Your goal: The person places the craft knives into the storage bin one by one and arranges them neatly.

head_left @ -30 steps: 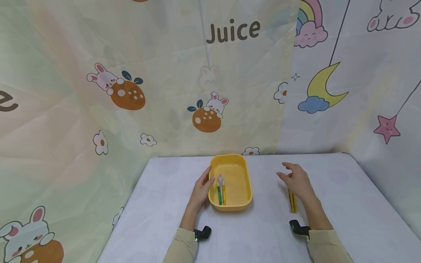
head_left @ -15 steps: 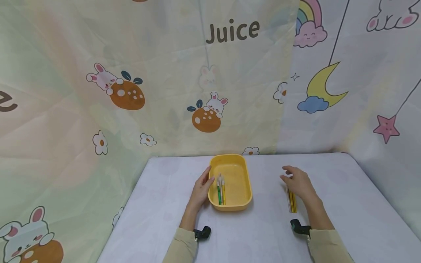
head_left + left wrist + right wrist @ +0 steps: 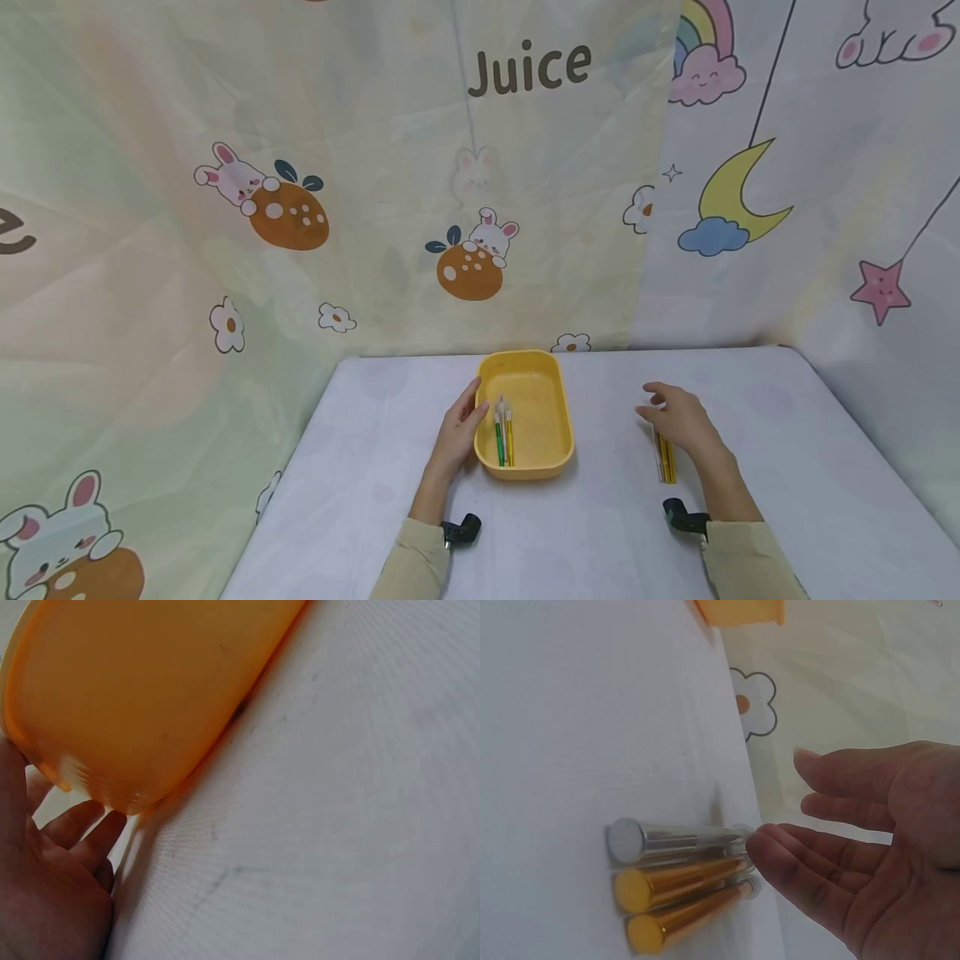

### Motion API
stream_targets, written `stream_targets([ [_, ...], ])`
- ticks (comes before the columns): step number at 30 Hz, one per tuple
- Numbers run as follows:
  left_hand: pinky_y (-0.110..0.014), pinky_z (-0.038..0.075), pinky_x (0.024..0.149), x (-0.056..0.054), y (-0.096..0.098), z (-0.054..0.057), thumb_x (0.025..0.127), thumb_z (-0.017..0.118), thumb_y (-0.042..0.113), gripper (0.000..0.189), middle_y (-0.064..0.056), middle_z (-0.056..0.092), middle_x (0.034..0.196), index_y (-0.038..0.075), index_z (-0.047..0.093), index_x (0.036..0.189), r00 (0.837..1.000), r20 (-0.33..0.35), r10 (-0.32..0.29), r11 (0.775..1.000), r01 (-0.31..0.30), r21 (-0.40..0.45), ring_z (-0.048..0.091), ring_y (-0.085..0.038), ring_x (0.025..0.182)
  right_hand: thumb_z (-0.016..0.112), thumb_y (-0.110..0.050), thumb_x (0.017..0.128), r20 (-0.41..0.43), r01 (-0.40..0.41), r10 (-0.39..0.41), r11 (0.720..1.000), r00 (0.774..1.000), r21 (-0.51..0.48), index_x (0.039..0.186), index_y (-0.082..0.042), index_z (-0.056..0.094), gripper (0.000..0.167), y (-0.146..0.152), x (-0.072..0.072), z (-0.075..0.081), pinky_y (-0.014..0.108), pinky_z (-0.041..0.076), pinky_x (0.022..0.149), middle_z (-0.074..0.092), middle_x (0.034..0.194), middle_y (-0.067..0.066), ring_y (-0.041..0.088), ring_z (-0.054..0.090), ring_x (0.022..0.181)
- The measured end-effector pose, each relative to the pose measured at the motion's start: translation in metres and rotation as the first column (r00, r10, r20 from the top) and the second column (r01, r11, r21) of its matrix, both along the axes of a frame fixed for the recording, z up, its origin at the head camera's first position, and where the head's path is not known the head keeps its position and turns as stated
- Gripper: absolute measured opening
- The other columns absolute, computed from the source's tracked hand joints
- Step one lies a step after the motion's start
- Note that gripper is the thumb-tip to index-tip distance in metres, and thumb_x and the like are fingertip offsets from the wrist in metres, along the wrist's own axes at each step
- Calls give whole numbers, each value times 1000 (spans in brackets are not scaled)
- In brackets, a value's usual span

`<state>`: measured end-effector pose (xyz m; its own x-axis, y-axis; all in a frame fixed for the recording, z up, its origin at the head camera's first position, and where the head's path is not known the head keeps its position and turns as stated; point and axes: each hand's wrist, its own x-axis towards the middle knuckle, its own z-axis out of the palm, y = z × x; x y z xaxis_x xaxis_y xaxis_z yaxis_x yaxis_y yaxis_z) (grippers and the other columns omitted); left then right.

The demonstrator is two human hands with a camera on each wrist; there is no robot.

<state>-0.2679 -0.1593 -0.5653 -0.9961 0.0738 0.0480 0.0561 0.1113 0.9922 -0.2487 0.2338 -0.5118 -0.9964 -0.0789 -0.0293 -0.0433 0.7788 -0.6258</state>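
Observation:
My left hand grips the left side of a yellow tray, thumb over the rim and fingertips against the outer wall. Inside the tray lie slim sticks with pale tips: a green one, a silver one and a yellow one. Over on the right, my right hand hovers at the far end of a small row of similar sticks, thumb and fingers apart. The right wrist view shows this row as a silver stick beside two gold ones, with clear caps near my fingertips.
A white cloth covers the table. Behind it hangs a printed curtain with rabbits, flowers and the word Juice. Each wrist carries a small black camera.
My right hand has come down slightly toward the near side, over the far end of the stick row. The left hand and the tray stay where they were.

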Motion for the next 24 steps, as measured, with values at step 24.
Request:
stream_targets([
  [24, -47, 22, 131, -2, 0, 1, 107, 58, 28, 55, 4, 34, 169, 27, 42, 160, 1000, 15, 10, 1000, -10, 2, 25, -21, 160, 64, -3, 98, 15, -58, 58, 998, 998, 12, 136, 5, 63, 39, -21, -2, -12, 58, 59, 91, 64, 130, 33, 47, 64, 117],
])
